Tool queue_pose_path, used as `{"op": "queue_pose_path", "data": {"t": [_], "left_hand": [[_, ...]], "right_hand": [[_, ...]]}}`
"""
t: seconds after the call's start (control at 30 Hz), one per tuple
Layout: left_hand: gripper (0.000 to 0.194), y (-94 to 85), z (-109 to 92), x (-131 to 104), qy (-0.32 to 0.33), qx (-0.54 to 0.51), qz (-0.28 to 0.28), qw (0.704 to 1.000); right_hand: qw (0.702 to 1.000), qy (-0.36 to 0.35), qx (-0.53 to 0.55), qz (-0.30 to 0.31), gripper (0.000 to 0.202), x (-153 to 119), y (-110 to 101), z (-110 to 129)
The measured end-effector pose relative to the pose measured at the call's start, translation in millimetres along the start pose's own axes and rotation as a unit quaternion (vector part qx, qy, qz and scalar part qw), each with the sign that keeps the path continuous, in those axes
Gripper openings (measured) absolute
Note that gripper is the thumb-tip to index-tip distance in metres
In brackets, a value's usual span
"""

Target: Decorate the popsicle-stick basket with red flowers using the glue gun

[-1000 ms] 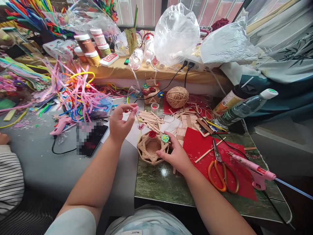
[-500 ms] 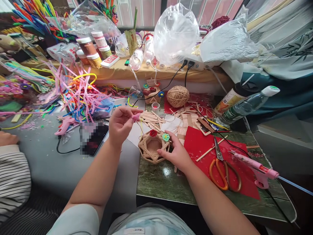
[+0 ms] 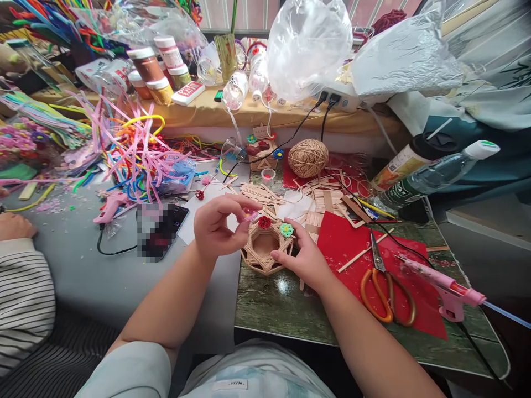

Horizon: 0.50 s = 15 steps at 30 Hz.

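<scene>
My left hand [image 3: 219, 225] has its thumb and fingers curled round a small pink flower [image 3: 250, 214], at the left of the rim of a twine-wrapped, many-sided basket [image 3: 259, 264]. Whether the flower touches the rim is hidden behind the fingers. My right hand [image 3: 307, 257] grips the basket's right side, thumb over the rim and fingers outside. On the basket's far rim sit a dark red rose [image 3: 264, 222] and a mint-green flower [image 3: 286, 230] with a yellow centre.
To the right lie orange-handled scissors [image 3: 379, 284], red felt [image 3: 344, 243] and a pink glue gun [image 3: 450, 287]. Wooden sticks [image 3: 259, 193] and a twine ball [image 3: 308, 158] are behind the basket. A phone [image 3: 166, 229] and another person's hand [image 3: 16, 225] are at left.
My left hand has moved right with the pink flower, from beside the basket to its rim beside the red rose. My right hand still holds the basket.
</scene>
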<state>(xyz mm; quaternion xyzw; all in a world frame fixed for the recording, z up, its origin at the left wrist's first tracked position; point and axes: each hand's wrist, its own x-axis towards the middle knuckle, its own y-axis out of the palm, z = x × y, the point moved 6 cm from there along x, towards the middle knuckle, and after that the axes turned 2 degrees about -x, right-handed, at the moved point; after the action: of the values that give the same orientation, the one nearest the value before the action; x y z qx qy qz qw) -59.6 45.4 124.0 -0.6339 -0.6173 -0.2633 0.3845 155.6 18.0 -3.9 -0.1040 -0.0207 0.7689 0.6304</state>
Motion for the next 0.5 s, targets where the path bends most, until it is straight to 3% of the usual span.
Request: {"op": "queue_pose_path", "data": {"t": [0.17,0.3,0.5], "left_hand": [[0.015,7.3,0.0,-7.0,0.013,0.023,0.05,0.998],[0.013,4.3,-1.0,-6.5,0.029,0.007,-0.002,1.0],[0.015,-0.8,9.2,-5.0,-0.014,0.008,-0.076,0.997]], "right_hand": [[0.999,-0.005,0.01,-0.032,0.099,-0.7,-1.8,-2.9],[0.997,-0.021,0.013,-0.071,0.101,-1.6,-3.5,-4.3],[0.992,-0.053,0.022,-0.109,0.098,3.6,-8.9,-5.8]]}}
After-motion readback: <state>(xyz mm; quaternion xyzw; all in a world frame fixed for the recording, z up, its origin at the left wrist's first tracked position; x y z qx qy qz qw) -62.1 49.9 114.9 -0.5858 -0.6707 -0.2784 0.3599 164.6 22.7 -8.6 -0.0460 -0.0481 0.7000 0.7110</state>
